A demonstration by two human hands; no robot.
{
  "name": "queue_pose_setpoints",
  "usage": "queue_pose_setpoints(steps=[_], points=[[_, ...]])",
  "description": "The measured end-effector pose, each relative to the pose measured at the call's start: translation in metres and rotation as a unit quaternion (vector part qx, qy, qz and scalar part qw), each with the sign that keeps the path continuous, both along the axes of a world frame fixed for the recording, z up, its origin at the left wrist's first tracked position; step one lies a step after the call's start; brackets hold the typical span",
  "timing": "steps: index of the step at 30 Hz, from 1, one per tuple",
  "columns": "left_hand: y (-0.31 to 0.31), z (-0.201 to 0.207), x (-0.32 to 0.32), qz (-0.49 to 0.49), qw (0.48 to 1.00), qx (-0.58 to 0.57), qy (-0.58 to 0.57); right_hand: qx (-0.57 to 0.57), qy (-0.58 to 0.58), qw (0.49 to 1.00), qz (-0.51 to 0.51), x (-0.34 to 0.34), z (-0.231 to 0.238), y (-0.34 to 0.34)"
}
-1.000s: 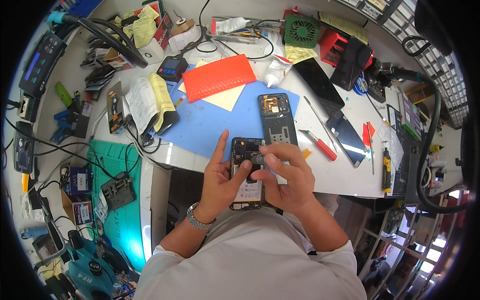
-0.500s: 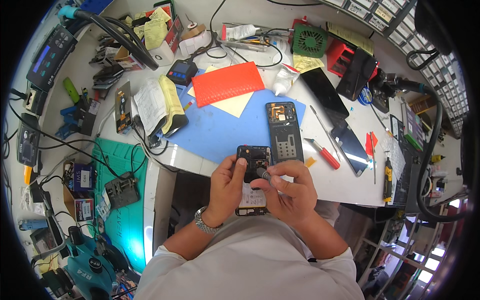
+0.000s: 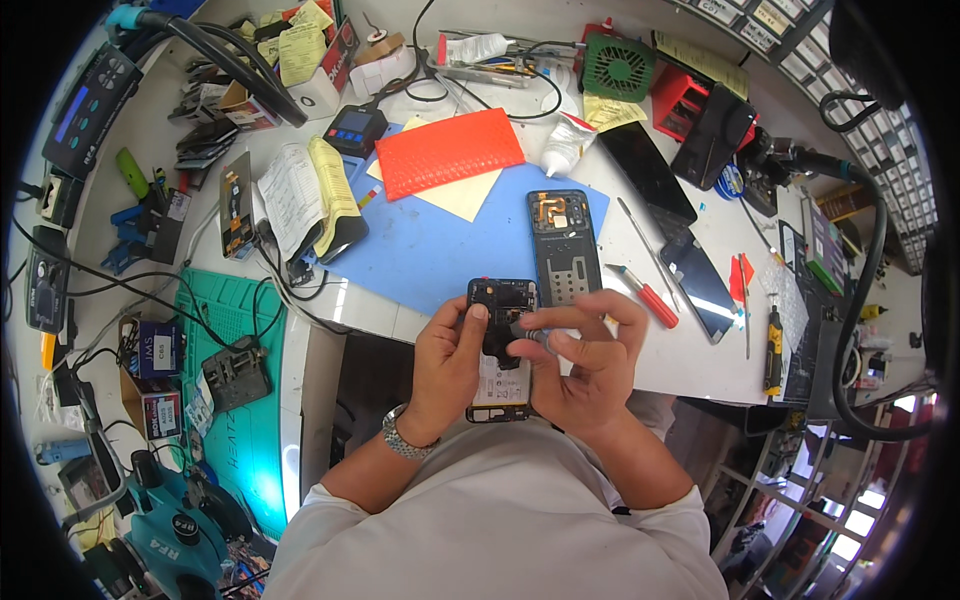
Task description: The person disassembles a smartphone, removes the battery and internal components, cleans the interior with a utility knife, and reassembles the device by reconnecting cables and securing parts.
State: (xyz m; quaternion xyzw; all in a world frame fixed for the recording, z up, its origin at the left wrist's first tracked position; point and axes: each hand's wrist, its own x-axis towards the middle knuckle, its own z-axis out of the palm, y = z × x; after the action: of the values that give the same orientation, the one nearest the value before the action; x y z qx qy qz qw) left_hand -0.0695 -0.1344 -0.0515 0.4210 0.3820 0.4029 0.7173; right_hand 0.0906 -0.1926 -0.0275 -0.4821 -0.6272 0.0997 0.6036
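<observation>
My left hand (image 3: 448, 362) grips an opened phone (image 3: 502, 382) by its left side, with the thumb on the upper part. The phone's white battery and dark inner parts face up. Over its right side is my right hand (image 3: 592, 372), with thumb and fingers closed around a short grey cylindrical tool (image 3: 541, 335). The tool's tip is hidden or too small to make out. Just beyond the phone, a detached phone back cover (image 3: 566, 268) lies inner side up, showing an orange flex part.
On the blue mat (image 3: 420, 250) lies a red padded envelope (image 3: 450, 160). To the right are a red-handled knife (image 3: 652, 305), a metal pry tool (image 3: 645, 245) and dark phone screens (image 3: 698, 285). A green mat (image 3: 240, 420) and a teal microscope (image 3: 180, 525) stand left.
My right fingers have lifted and spread a little around the grey tool. The phone and my left hand have shifted slightly up and left in the picture, as the whole view has.
</observation>
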Motion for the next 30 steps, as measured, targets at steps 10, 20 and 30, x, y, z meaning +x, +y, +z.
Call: queue_pose_setpoints(steps=[10,20,30], points=[[0.0,-0.002,0.0,0.001,1.0,0.001,-0.006,-0.008,-0.032,0.999,-0.013,0.0,-0.008,0.0],[-0.001,-0.004,-0.005,-0.024,0.998,-0.028,-0.045,0.037,-0.024,0.999,0.015,0.001,-0.013,0.008],[-0.001,0.0,-0.002,-0.022,0.999,-0.011,-0.031,0.009,-0.077,0.997,-0.001,0.007,-0.005,0.007]])
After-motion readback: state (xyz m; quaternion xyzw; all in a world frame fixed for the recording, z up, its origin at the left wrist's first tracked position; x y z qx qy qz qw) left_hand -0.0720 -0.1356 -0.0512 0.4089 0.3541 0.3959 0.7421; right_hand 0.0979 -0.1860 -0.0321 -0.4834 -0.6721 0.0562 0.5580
